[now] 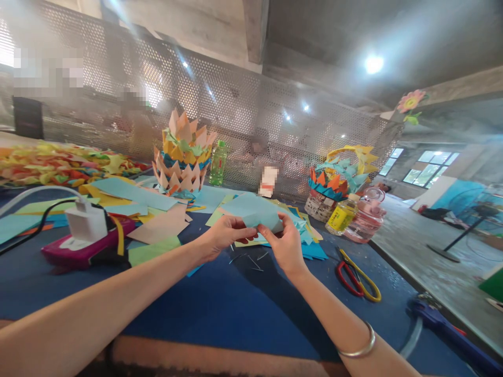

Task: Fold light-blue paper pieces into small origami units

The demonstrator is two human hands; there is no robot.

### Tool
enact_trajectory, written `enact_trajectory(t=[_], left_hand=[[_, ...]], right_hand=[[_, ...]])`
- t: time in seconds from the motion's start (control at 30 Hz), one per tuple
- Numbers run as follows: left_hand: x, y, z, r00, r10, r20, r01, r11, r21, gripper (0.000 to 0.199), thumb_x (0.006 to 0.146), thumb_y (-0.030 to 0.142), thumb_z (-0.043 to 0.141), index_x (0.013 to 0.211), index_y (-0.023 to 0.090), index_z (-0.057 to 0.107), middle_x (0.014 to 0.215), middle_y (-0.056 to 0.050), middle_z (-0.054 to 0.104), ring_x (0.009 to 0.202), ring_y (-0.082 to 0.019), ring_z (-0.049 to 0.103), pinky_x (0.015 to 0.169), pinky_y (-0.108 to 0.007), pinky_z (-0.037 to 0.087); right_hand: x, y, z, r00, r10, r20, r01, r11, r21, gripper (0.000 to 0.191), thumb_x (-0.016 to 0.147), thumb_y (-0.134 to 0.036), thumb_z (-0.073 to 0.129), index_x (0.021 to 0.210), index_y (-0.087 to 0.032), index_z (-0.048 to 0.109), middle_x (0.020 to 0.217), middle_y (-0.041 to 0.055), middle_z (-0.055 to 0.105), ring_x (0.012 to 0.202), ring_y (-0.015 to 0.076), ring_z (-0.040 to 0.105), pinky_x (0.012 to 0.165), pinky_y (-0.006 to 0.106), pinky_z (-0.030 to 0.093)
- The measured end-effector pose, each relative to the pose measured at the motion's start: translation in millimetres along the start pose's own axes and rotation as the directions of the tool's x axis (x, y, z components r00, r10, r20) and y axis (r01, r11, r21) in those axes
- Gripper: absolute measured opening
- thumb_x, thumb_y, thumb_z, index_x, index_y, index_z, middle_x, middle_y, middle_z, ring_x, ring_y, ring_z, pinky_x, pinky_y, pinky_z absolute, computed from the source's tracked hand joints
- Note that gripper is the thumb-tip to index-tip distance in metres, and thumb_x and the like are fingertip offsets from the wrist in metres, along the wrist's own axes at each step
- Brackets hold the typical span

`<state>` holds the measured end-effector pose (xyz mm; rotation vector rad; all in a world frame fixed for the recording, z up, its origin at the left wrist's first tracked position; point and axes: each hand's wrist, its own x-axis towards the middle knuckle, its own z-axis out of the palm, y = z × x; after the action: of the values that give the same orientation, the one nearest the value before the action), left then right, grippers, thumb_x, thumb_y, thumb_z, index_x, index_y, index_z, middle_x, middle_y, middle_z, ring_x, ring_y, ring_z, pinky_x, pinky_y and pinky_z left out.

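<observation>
Both of my hands hold a light blue sheet of paper (pixel 257 208) above the middle of the table. My left hand (pixel 230 233) pinches its left lower edge, thumb along the near side. On the right, my right hand (pixel 283 241) grips the same edge between thumb and fingers. The thumbs nearly meet at the paper's near edge. Thin paper strips (pixel 251 262) lie on the blue tabletop below. Scissors (pixel 357 275) with one red and one yellow handle rest to the right of my right hand. Folded light blue pieces (pixel 304 233) sit just behind that hand.
Coloured sheets (pixel 157 225) spread over the left, near a purple power strip (pixel 88 246) with a white plug. A folded-paper lotus (pixel 183 157) and green bottle (pixel 218 163) stand behind. A paper basket (pixel 322 201), yellow-labelled bottle (pixel 341 217) and pink jug (pixel 365 222) are right. A glue gun (pixel 436 314) lies near the edge.
</observation>
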<state>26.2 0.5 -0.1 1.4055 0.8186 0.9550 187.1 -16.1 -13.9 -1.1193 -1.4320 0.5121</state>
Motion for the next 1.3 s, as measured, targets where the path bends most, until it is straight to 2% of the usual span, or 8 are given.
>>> enact_trajectory(t=[0.1, 0.57, 0.8, 0.9, 1.07, 1.2, 1.3], left_hand=[[-1.6, 3.5, 1.5, 1.000, -0.001, -0.014, 0.001, 1.000, -0.002, 0.016, 0.061, 0.030, 0.073, 0.065, 0.015, 0.069, 0.065, -0.002, 0.066, 0.059, -0.011, 0.054, 0.063, -0.024, 0.041], [3.1, 3.3, -4.8, 0.998, -0.045, -0.048, 0.045, 0.999, 0.004, 0.018, 0.061, 0.032, 0.072, 0.062, 0.014, 0.070, 0.062, -0.005, 0.066, 0.054, -0.011, 0.053, 0.059, -0.024, 0.042], [5.1, 1.7, -5.5, 0.988, -0.087, -0.130, 0.084, 0.996, -0.026, 0.018, 0.060, 0.029, 0.072, 0.057, 0.012, 0.066, 0.058, -0.004, 0.064, 0.052, -0.010, 0.051, 0.060, -0.025, 0.041], [5.3, 3.3, -6.4, 0.983, -0.098, -0.155, 0.093, 0.995, -0.038, 0.019, 0.060, 0.029, 0.072, 0.056, 0.012, 0.064, 0.059, -0.004, 0.064, 0.055, -0.010, 0.053, 0.060, -0.025, 0.040], [3.9, 4.2, -4.3, 0.973, -0.131, -0.189, 0.115, 0.989, -0.093, 0.020, 0.060, 0.029, 0.071, 0.054, 0.013, 0.061, 0.057, -0.001, 0.061, 0.056, -0.010, 0.053, 0.059, -0.024, 0.040], [3.8, 1.0, -5.0, 0.972, -0.185, -0.143, 0.158, 0.970, -0.185, 0.017, 0.060, 0.028, 0.073, 0.063, 0.013, 0.065, 0.059, -0.001, 0.062, 0.059, -0.009, 0.055, 0.059, -0.022, 0.042], [6.0, 0.8, -8.0, 0.980, -0.186, -0.075, 0.162, 0.954, -0.253, 0.017, 0.062, 0.024, 0.074, 0.072, 0.012, 0.067, 0.065, -0.002, 0.066, 0.062, -0.010, 0.059, 0.063, -0.022, 0.045]], right_hand=[[-0.2, -0.6, 0.2, 0.999, -0.026, 0.023, 0.025, 0.999, 0.037, 0.037, 0.067, -0.038, 0.067, 0.095, -0.018, 0.053, 0.074, -0.0004, 0.056, 0.063, 0.0131, 0.051, 0.058, 0.025, 0.045], [1.9, 5.6, -0.8, 0.992, -0.042, 0.123, 0.039, 0.999, 0.025, 0.037, 0.071, -0.034, 0.064, 0.103, -0.021, 0.049, 0.065, -0.0031, 0.055, 0.052, 0.0122, 0.049, 0.052, 0.025, 0.044], [1.7, 4.6, -1.4, 0.988, -0.002, 0.155, -0.003, 0.999, 0.032, 0.041, 0.070, -0.031, 0.065, 0.105, -0.020, 0.047, 0.071, 0.0005, 0.063, 0.060, 0.0159, 0.058, 0.059, 0.029, 0.048], [0.4, 2.1, -0.9, 0.985, -0.026, 0.171, 0.023, 1.000, 0.016, 0.038, 0.071, -0.031, 0.064, 0.103, -0.019, 0.047, 0.075, 0.0022, 0.065, 0.064, 0.0170, 0.061, 0.061, 0.029, 0.048], [-0.1, 3.9, 0.3, 0.984, -0.049, 0.171, 0.059, 0.997, -0.056, 0.040, 0.073, -0.027, 0.060, 0.110, -0.017, 0.046, 0.070, 0.0011, 0.065, 0.060, 0.0157, 0.059, 0.057, 0.027, 0.046], [-3.5, 3.7, 1.4, 0.978, -0.091, 0.186, 0.101, 0.994, -0.046, 0.045, 0.074, -0.026, 0.061, 0.114, -0.019, 0.043, 0.070, 0.0008, 0.065, 0.058, 0.0149, 0.058, 0.056, 0.027, 0.046], [-7.2, 0.4, 1.8, 0.957, -0.123, 0.261, 0.129, 0.992, -0.005, 0.048, 0.077, -0.029, 0.058, 0.121, -0.019, 0.039, 0.074, 0.0022, 0.065, 0.061, 0.0155, 0.059, 0.057, 0.028, 0.048]])
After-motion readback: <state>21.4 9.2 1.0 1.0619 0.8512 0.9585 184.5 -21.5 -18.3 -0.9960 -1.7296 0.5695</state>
